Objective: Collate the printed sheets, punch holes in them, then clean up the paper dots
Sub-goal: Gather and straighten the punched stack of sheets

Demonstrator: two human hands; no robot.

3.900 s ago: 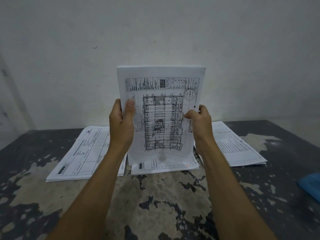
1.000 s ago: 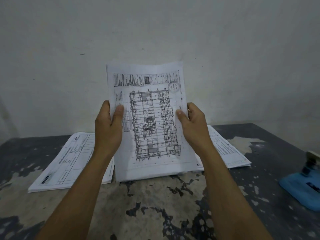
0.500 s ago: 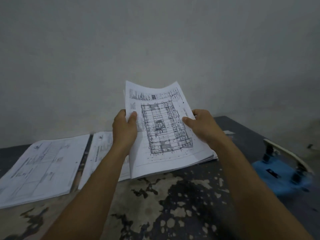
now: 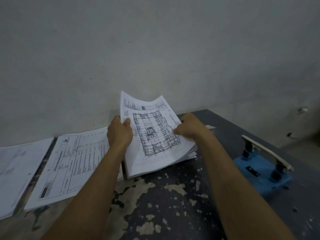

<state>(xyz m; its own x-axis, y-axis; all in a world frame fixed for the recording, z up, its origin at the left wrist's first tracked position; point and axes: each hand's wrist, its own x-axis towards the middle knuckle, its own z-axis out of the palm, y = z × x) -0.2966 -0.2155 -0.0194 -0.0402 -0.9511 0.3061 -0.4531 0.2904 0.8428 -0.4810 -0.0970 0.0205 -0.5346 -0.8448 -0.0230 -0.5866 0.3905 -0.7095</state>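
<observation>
I hold a stack of printed sheets (image 4: 155,135), a floor-plan drawing on top, tilted back with its lower edge close to the table. My left hand (image 4: 118,132) grips the stack's left edge, thumb on the front. My right hand (image 4: 190,129) grips the right edge. A blue hole punch (image 4: 261,172) with a pale lever stands on the table to the right, apart from my hands. Two more piles of printed sheets lie flat to the left: one with a table form (image 4: 72,163) and one at the far left (image 4: 15,172).
The worn dark table (image 4: 164,196) has patches of peeled paint. A plain grey wall (image 4: 155,49) rises right behind it. The table's right edge runs just past the hole punch.
The stack has gone from upright in front of me to tilted back and lower toward the table. My view has swung right, bringing the hole punch fully into sight.
</observation>
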